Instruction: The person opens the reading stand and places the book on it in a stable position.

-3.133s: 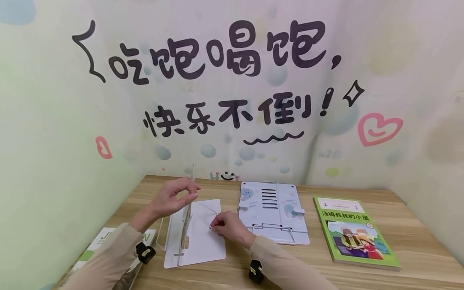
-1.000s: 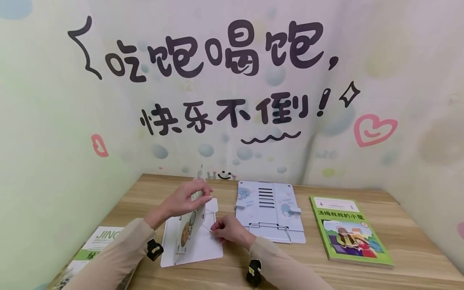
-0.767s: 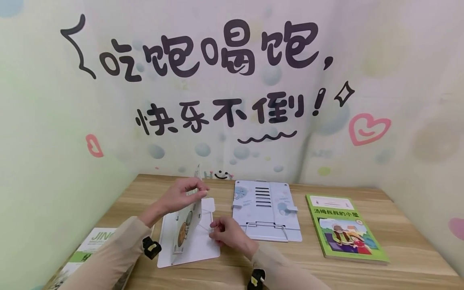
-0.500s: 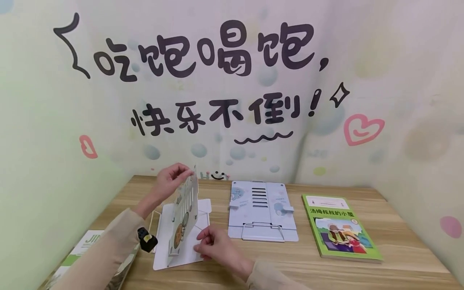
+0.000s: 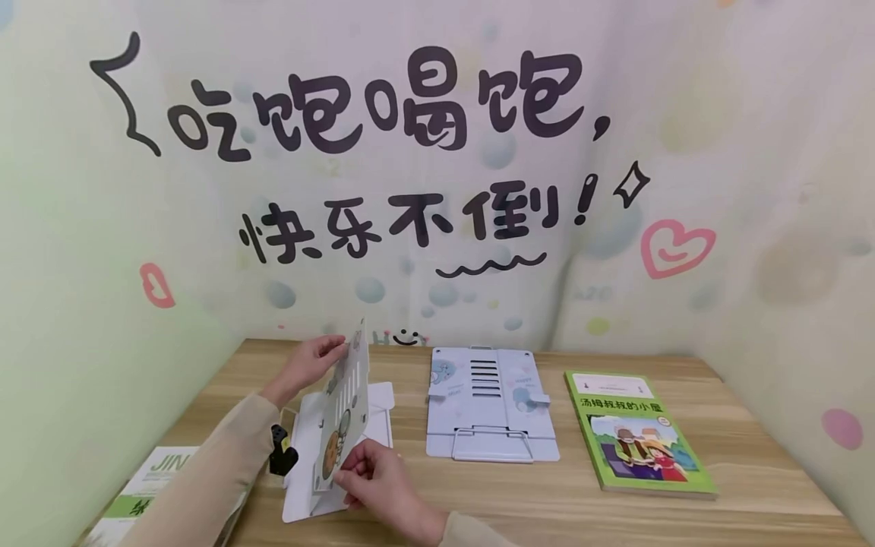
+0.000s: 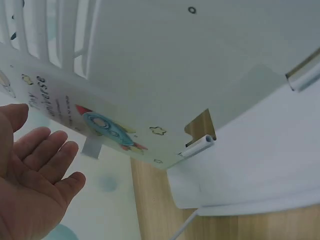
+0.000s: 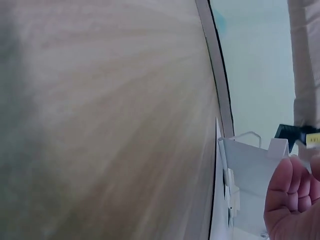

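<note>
A white metal book stand stands partly unfolded at the left of the table in the head view. Its slotted, cartoon-printed panel [image 5: 350, 395] is raised steeply over the flat white base [image 5: 295, 490]. My left hand [image 5: 309, 370] is at the panel's upper left edge, fingers extended. In the left wrist view, that hand [image 6: 40, 175] has loosely bent fingers beside the rocket-printed panel [image 6: 145, 110]. My right hand [image 5: 384, 480] pinches the panel's lower right edge with thumb and fingers. The right wrist view shows these curled fingers [image 7: 290, 182] by a white tab [image 7: 278, 148].
A second, blue-white book stand [image 5: 513, 372] lies flat in the middle of the wooden table [image 5: 492, 486]. A green picture-covered book [image 5: 636, 444] lies to its right. Another book [image 5: 146, 479] lies at the front left, partly under my left sleeve [image 5: 212, 463]. A printed wall stands behind.
My right hand has moved left from the wire support on the base to the panel's lower edge. My left hand has slid from over the panel's top to its left side.
</note>
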### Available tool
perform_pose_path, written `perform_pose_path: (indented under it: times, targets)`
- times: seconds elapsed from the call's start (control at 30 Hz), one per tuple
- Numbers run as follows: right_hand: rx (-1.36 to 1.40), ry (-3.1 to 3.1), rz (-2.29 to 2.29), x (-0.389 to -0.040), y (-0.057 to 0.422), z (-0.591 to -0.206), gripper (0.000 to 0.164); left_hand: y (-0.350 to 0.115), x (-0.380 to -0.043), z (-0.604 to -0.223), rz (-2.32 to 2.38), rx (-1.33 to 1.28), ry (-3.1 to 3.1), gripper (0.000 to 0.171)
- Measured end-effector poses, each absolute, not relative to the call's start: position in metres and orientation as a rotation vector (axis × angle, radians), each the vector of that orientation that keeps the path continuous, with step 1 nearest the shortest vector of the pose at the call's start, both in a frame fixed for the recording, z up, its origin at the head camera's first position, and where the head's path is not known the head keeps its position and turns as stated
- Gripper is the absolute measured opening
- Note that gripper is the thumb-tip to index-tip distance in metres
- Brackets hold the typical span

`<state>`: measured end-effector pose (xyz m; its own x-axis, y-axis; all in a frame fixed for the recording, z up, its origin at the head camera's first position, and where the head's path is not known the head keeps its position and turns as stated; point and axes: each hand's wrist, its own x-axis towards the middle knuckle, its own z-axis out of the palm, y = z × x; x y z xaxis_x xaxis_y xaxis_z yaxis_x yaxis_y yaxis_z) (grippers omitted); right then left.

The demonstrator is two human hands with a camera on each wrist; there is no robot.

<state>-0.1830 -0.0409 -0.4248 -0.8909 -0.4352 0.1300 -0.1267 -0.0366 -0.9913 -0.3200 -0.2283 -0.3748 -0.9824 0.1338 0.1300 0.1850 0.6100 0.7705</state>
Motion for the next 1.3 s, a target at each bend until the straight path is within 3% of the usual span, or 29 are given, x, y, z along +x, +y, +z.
perform_pose_path:
  times: [0.23,0.53,0.83,1.3]
  targets:
    - [-0.666,2.09,-2.049,-0.179,-0.044,-0.427,0.007,-0.227,-0.321,-0.383,-1.295,-0.311,-2.743,0.037]
    - [-0.633,2.196,-2.059,-0.192,-0.033,-0.429,0.008,-0.24,-0.316,-0.384,-1.351,-0.225,-2.739,0.043]
    - [-0.457,2.305,-2.099,-0.229,-0.01,-0.423,0.008,-0.257,-0.301,-0.382,-1.354,0.004,-2.695,0.048]
    - [-0.311,2.464,-2.036,-0.287,-0.002,-0.416,0.003,-0.276,-0.273,-0.395,-1.272,0.166,-2.477,0.035]
